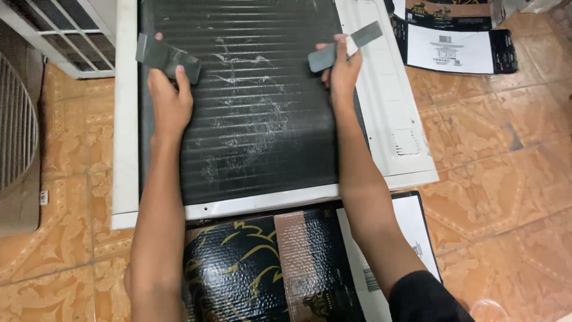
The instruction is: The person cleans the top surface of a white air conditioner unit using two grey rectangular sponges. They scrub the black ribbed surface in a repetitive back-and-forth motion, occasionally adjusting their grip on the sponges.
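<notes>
Hands apart, each clamped on a dark flat strip: left hand (170, 98) on the left strip (167, 58), right hand (342, 68) on the right strip (345, 46), over the finned coil panel (256, 131) on the floor. Strips look thin, light, bendy; grip mid-length. Fins probably dent easily.

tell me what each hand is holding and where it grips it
Left hand grips a dark grey strip near its right end; right hand grips another grey strip around its middle.

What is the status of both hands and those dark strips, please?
Left hand gripping dark strip. Right hand gripping second strip. Both over black finned coil. Nothing in the way.
</notes>
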